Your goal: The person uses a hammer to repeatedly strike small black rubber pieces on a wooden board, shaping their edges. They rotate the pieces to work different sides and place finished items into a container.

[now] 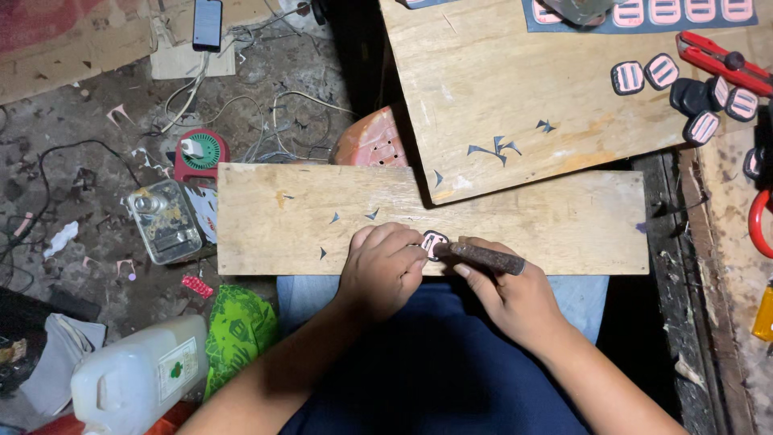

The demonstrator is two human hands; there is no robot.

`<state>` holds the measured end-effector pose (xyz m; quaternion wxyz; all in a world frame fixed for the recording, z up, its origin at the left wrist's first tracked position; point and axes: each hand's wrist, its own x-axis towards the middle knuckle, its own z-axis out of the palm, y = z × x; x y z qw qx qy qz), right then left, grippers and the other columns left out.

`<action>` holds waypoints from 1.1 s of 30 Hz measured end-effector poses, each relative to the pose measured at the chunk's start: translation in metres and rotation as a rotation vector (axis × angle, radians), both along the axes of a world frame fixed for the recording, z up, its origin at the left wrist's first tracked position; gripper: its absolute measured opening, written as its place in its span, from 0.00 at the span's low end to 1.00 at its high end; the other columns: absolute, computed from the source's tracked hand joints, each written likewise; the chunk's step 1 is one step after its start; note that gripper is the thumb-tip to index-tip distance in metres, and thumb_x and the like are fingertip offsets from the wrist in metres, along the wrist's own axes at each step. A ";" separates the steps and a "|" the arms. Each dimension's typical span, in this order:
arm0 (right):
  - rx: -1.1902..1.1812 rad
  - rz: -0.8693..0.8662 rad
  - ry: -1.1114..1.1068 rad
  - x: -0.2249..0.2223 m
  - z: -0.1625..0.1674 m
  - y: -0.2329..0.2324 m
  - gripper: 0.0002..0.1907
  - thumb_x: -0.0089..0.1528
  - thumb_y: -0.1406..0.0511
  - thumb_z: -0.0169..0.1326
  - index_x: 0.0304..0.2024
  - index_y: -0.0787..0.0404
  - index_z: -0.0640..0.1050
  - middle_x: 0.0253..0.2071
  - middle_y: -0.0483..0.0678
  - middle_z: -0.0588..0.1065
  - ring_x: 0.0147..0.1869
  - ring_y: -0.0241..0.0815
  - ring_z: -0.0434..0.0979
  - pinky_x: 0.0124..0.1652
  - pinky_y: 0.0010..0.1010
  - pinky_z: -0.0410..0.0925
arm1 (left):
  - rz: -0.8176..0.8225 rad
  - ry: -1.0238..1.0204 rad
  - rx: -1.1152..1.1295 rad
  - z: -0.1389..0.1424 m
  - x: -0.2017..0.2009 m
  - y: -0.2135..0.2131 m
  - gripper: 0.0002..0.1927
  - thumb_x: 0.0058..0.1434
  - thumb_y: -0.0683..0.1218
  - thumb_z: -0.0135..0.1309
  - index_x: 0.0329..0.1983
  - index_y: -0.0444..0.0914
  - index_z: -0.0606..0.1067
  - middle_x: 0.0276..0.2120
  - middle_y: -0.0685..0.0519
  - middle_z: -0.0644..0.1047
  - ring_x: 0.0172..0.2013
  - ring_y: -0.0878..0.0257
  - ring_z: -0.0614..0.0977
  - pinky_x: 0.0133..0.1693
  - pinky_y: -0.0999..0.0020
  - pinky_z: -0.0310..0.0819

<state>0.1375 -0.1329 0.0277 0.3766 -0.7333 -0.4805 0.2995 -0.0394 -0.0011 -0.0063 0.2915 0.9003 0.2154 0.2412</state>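
Both hands meet at the near edge of the wooden board (282, 217) across the lap, left hand (380, 270) pinning the small pink-and-black piece (434, 242) flat with curled fingers (407, 256) so it stays put while the right hand (515, 298) grips a dark rod-like tool (483, 257), tip against it.

A dark phone screen (208, 22) lies on the floor far left, and a white plastic jug (138, 375) with a pale rectangular label (177, 368) stands near left.

A makeshift floor workshop: rough wooden boards (322, 217), scattered offcuts (495, 149), red cutters (721, 60), tangled cables (266, 113).
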 end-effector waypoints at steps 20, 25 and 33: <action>-0.136 -0.316 0.304 0.034 0.018 -0.034 0.16 0.56 0.70 0.63 0.47 0.66 0.77 0.36 0.46 0.79 0.37 0.34 0.76 0.40 0.28 0.69 | -0.109 0.063 -0.201 0.002 0.025 0.006 0.20 0.57 0.38 0.55 0.54 0.35 0.76 0.42 0.45 0.74 0.43 0.48 0.77 0.44 0.56 0.73; 0.027 -0.379 0.588 0.041 0.004 -0.034 0.12 0.63 0.69 0.58 0.46 0.66 0.71 0.35 0.49 0.77 0.33 0.35 0.77 0.34 0.29 0.73 | -0.039 -0.154 -1.045 0.001 0.033 -0.004 0.12 0.64 0.38 0.57 0.50 0.33 0.78 0.38 0.47 0.80 0.38 0.57 0.82 0.41 0.65 0.74; 0.070 -0.370 0.779 0.036 0.016 -0.021 0.14 0.60 0.71 0.57 0.48 0.66 0.71 0.38 0.49 0.80 0.36 0.35 0.80 0.35 0.30 0.74 | -0.148 -0.299 -0.383 0.058 0.035 -0.016 0.13 0.54 0.32 0.56 0.42 0.35 0.78 0.46 0.46 0.80 0.46 0.54 0.84 0.49 0.69 0.78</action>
